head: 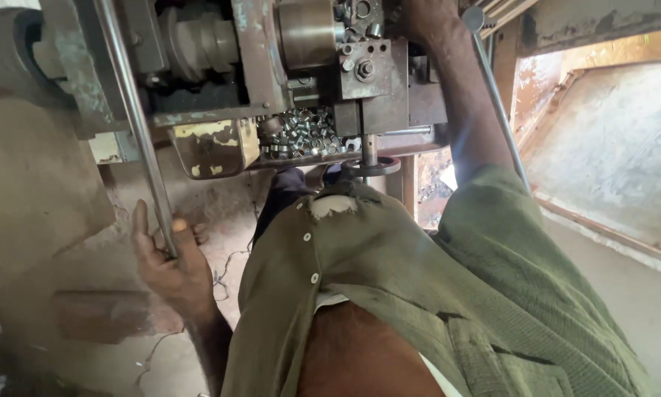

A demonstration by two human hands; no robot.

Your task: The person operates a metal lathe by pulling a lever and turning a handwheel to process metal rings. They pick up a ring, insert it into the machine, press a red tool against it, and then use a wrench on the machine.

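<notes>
Left hand (170, 266), lower left of the frame, fingers closed round a long steel rod (133, 121); right hand (424, 16), top centre, on the machine (286, 66), its grip hidden; small metal nuts (304, 136) heaped below.

A green shirt (448, 294) is worn. It is made of ribbed cloth. Small white buttons (307, 237) are sewn down the front. The shirt is left open low down, so a bare belly is seen. A torn hole (332, 206) with frayed edges is seen near the collar. The sleeve (492, 198) is pushed up, and both forearms are left bare.
</notes>
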